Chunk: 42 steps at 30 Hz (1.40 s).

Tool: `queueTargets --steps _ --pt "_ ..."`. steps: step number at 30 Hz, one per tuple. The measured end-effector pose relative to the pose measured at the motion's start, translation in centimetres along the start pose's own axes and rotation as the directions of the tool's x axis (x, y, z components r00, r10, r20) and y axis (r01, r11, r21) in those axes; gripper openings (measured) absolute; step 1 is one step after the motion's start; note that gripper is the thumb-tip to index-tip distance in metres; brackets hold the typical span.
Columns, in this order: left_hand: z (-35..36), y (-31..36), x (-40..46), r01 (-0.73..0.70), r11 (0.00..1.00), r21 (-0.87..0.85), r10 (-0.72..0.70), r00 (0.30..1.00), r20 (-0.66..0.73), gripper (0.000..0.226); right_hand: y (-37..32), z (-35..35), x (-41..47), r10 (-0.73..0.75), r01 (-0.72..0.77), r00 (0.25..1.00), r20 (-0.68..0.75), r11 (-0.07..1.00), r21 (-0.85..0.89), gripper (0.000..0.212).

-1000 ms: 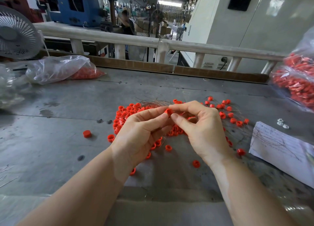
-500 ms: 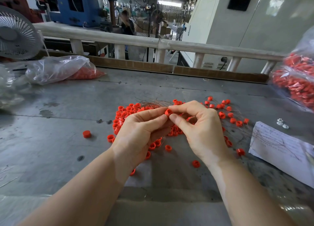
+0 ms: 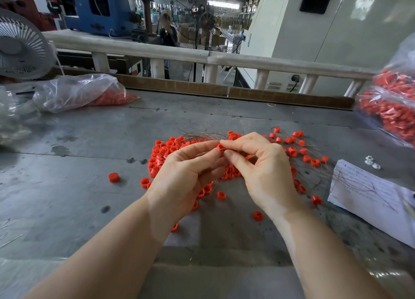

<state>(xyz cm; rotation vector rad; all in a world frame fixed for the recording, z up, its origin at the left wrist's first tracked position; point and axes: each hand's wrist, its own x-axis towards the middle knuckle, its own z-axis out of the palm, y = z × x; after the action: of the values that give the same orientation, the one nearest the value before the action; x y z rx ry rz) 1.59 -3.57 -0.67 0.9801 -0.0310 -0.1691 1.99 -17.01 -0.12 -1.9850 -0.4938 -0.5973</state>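
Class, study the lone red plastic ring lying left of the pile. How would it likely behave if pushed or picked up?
The red plastic ring lies flat, so a push would probably slide it across the smooth metal table; on edge it might roll. Small and plastic, it is likely light and stiff.

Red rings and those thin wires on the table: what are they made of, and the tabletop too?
The red ring pinched between the left hand and the right hand looks like moulded plastic: even colour, dull sheen. The wires look like bare copper, hair-thin with a reddish glint. The table seems sheet metal, though unsure: grey, scuffed, stained.
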Motion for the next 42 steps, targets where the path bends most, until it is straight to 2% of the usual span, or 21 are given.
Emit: queueTargets --steps 4,7,10,16,19,28,42 --pt "-0.18 0.12 0.24 0.032 0.996 -0.08 -0.032 0.999 0.0 0.027 -0.07 0.06 -0.05 0.031 -0.033 0.998 0.06 0.999 0.039 0.02" --pt "-0.21 0.09 0.32 0.038 0.995 -0.097 -0.038 0.999 0.008 0.022 -0.04 -0.02 0.02 0.015 -0.015 1.0 0.005 0.999 0.043 0.02" --pt "-0.18 0.09 0.27 0.037 0.995 -0.095 -0.035 0.999 0.022 0.017 0.07 -0.21 0.14 0.053 -0.048 0.998 -0.032 0.989 0.136 0.023" --pt "0.01 0.26 0.19 0.037 0.993 -0.111 -0.032 0.998 0.05 0.016 0.12 -0.28 0.14 0.176 -0.17 0.984 0.009 0.936 0.307 0.024" --pt "0.09 0.3 0.14 0.041 0.993 -0.109 -0.035 0.998 0.056 0.017 0.08 -0.43 0.1 0.207 -0.201 0.978 0.019 0.92 0.336 0.023" --pt "0.12 0.52 0.3 0.088 0.97 -0.225 -0.073 0.994 0.076 0.019 0.06 -0.33 0.08 0.097 -0.092 0.995 -0.01 0.967 0.239 0.024" --pt "0.0 0.53 0.31 0.101 0.967 -0.235 -0.088 0.994 0.065 0.019 -0.34 -0.15 -0.06 0.017 -0.014 1.0 -0.018 0.99 0.142 0.018"
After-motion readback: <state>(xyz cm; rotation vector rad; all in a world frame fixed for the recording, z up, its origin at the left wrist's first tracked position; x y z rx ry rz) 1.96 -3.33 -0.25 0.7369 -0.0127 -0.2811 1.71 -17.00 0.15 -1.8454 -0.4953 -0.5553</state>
